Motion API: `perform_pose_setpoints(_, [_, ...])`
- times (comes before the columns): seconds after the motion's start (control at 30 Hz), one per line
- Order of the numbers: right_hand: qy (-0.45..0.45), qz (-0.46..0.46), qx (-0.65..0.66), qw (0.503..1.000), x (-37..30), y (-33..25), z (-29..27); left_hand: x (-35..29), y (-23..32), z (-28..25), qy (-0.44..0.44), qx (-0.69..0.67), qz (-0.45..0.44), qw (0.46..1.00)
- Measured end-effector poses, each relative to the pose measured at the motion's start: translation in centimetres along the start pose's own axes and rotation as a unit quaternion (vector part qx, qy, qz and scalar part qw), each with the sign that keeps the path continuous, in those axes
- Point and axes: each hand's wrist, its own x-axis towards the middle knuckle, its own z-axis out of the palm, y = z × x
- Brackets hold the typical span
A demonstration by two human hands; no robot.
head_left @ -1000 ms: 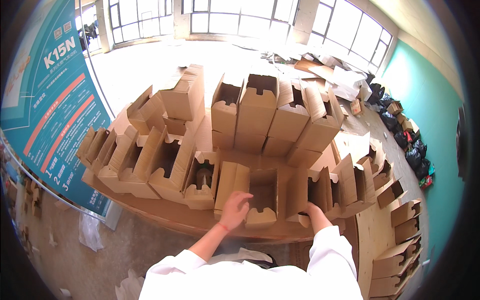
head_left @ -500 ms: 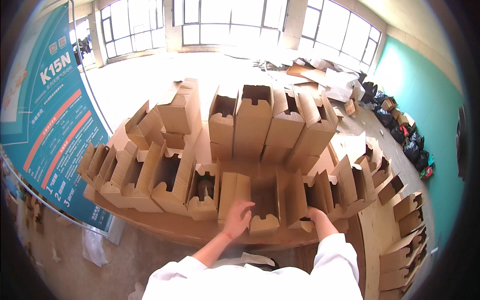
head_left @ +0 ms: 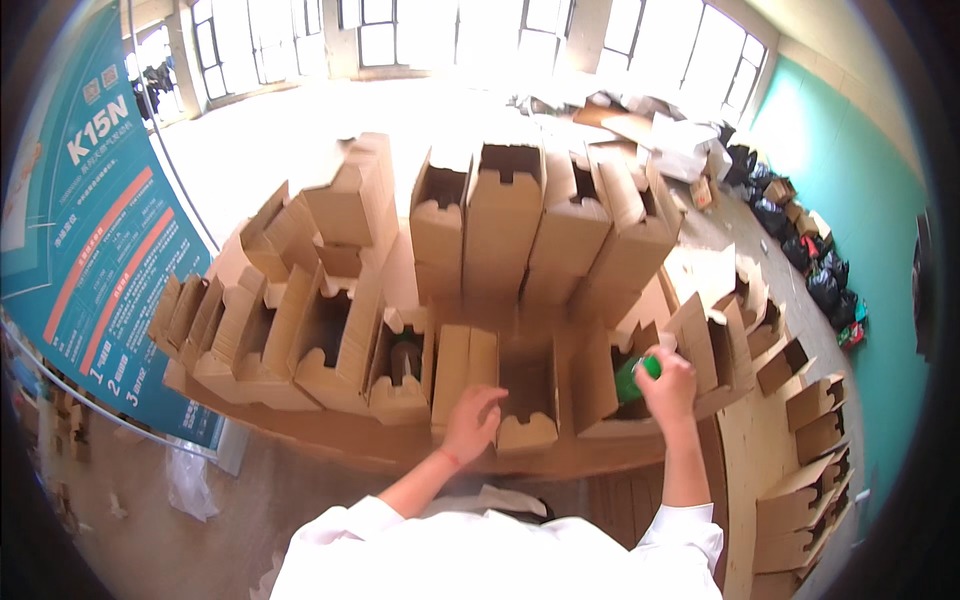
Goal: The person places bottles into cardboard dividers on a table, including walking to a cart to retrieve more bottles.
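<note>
We saw the green bottle [head_left: 630, 382] slanted at the mouth of the near right box [head_left: 622, 426], and we could not tell how much of it was inside. In our judgement, the main danger was a slip: the right hand [head_left: 668, 385] held only the upper end, and the surface looked smooth, so a weak grip could let it drop. A second danger came from the raised flap [head_left: 583, 385] beside it; if the bottle swung to the left, it could catch there and pull the box askew. Also the boxes stood very close, so one push could perhaps disturb several. The right hand was closed around the bottle end, with the knuckles up, and its forearm rose rather steeply from the white sleeve [head_left: 680, 530]. The left hand [head_left: 473, 424] held nothing that we could see; its fingers were loosely bent, with thumb and forefinger apart, at the corner between the left box [head_left: 467, 375] and the middle box [head_left: 527, 434]. Whether it touched the cardboard, we could not say. Its forearm slanted inward, with a red band [head_left: 451, 457] on the wrist.
</note>
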Motion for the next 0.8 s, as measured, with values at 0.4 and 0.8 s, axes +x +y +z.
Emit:
perform_pose_setpoints(0.4, [-0.035,-0.171,0.199,0.964,-0.3,-11.6,-1.7,0.1,0.4,-0.7,0.006,-0.006,-0.013,1.000])
perform_pose_setpoints(0.8, [-0.101,-0.369,-0.120,0.916,-5.3,-10.3,13.2,-0.2,-0.5,-0.5,0.020,0.006,-0.025,0.999])
